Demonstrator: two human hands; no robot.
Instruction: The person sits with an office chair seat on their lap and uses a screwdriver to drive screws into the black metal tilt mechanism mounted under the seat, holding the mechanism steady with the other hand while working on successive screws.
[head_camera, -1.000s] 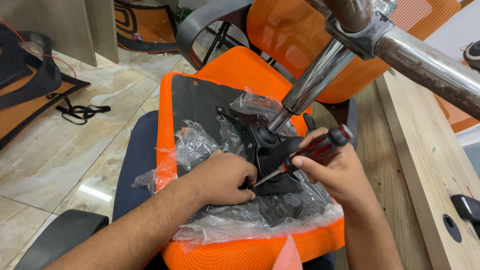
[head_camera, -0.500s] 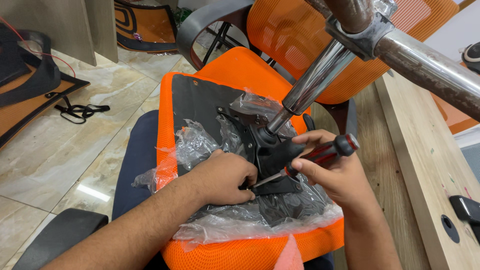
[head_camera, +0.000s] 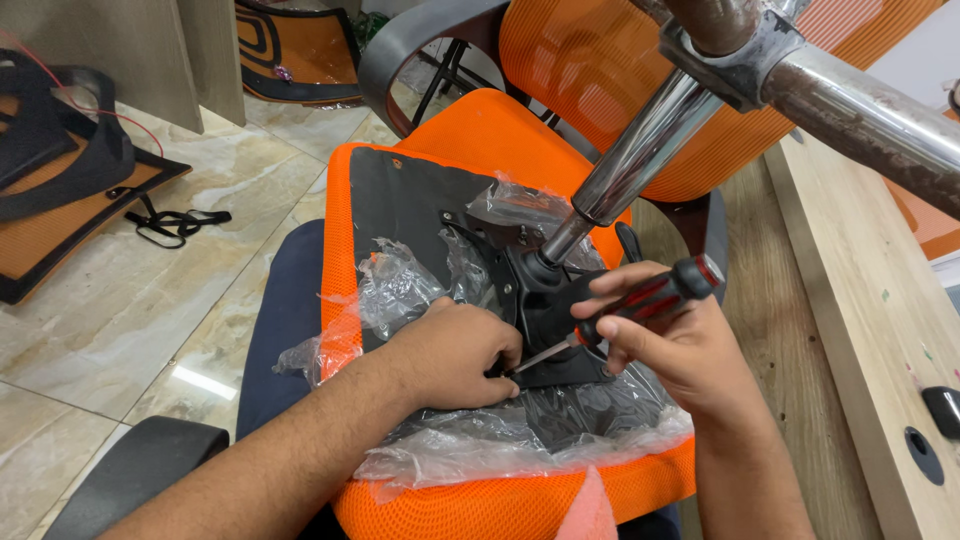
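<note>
chrome column (head_camera: 630, 170) above plate, left side open

I see the seat cushion (head_camera: 470, 170) upturned under my hands; plastic wrap (head_camera: 520, 445) lies on it; the mechanism plate (head_camera: 545, 300) sits on top; the wooden bench (head_camera: 850, 330) stands right.

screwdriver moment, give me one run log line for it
right hand grips screwdriver | tip at black bracket under seat | left hand braces by tip | orange seat upside down | plastic wrap loose
</note>
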